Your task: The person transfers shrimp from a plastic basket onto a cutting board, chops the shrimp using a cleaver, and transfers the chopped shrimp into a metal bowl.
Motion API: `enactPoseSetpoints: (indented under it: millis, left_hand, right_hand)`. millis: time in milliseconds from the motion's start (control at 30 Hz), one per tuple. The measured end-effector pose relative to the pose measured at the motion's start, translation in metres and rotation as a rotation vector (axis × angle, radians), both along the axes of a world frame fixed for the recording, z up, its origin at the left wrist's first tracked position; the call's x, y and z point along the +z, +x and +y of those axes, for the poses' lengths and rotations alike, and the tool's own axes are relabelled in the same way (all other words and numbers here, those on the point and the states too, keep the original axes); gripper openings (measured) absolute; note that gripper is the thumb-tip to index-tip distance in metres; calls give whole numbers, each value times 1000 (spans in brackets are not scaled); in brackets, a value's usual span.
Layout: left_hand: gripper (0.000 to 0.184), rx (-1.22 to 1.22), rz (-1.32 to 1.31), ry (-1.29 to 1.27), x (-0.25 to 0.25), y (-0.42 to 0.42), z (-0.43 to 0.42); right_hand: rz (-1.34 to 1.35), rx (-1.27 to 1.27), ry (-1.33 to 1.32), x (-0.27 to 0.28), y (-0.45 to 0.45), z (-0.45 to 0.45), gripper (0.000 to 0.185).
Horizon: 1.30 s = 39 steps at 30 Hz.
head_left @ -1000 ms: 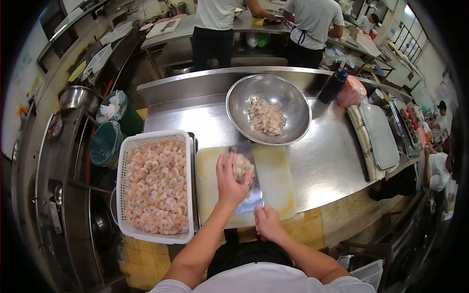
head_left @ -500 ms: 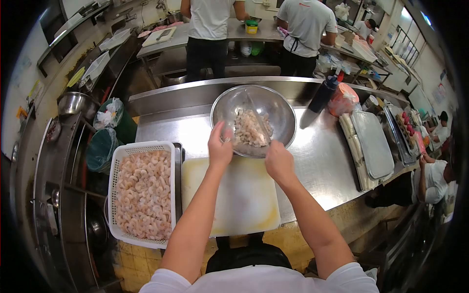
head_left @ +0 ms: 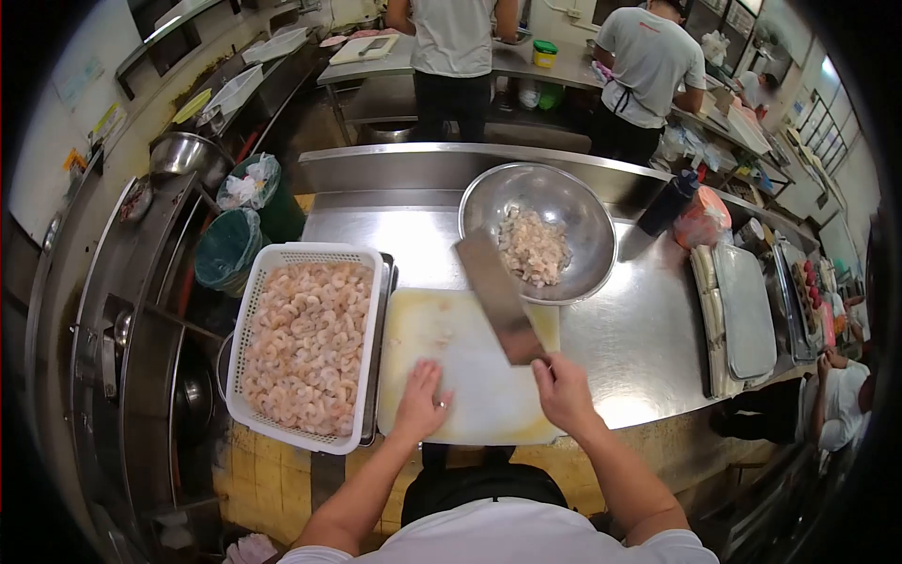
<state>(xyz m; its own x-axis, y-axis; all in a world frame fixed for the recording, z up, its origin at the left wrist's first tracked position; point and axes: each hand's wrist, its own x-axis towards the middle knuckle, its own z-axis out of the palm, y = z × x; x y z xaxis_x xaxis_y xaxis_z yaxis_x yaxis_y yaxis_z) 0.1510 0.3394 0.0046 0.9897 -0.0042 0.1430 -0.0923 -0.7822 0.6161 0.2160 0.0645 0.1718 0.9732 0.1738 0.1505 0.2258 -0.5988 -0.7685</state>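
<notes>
My right hand (head_left: 567,393) is closed around the handle of a cleaver (head_left: 499,299), whose broad blade is raised over the cutting board (head_left: 489,414) and overlaps the near left rim of the bowl in view. My left hand (head_left: 423,404), fingers stretched out, rests at the near left part of the white, yellow-stained board. Beyond the board stands a steel mixing bowl (head_left: 590,221) with chopped shrimp (head_left: 534,246) in it. To the left, a white plastic basket (head_left: 242,350) is filled with peeled shrimp (head_left: 305,348).
On the steel counter's right stand a dark squeeze bottle (head_left: 669,202), an orange-red container (head_left: 703,218) and stacked trays (head_left: 745,310). Green bins (head_left: 230,249) stand left. Co-workers (head_left: 453,56) work at a table behind the counter's raised back edge.
Both hands have drawn back from the bowl to the board. The cleaver has come out of the bowl with my right hand. The whole view has shifted, moving the scene rightward.
</notes>
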Motion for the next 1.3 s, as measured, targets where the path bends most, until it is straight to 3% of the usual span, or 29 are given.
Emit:
enactPoseSetpoints:
  millis: [67, 200, 300, 500, 800, 933, 1000, 1100, 1167, 1300]
  left_hand:
    - [58, -17, 1, -157, 17, -14, -4]
    - [61, 131, -72, -41, 40, -33, 3]
    - [62, 187, -68, -17, 43, -45, 11]
    - [53, 372, -181, -319, 9, -62, 28]
    - [43, 522, -159, -479, -6, -64, 28]
    - [39, 569, -121, -576, -2, -54, 26]
    - [38, 566, -25, -566, 12, -52, 27]
    - [38, 381, -158, -188, 13, -38, 34]
    - [46, 293, -128, -130, 17, -32, 34]
    - [59, 109, -116, -105, 20, -17, 27]
  right_hand:
    - [-78, 85, -125, -17, -4, 5, 15]
    - [-273, 188, -393, -66, 23, 16, 11]
    - [-241, 154, -598, -85, 42, 32, 8]
    - [-305, 523, -586, -90, -18, 5, 11]
    - [-439, 460, -535, -95, 24, 41, 9]
    - [-321, 591, -564, -92, -24, 10, 8]
    - [-200, 502, -444, -72, -45, -1, 9]
    - [67, 195, -284, -71, -63, -9, 16]
    - [285, 2, -220, -71, -62, -17, 28]
    - [392, -89, -185, -112, -71, -38, 34]
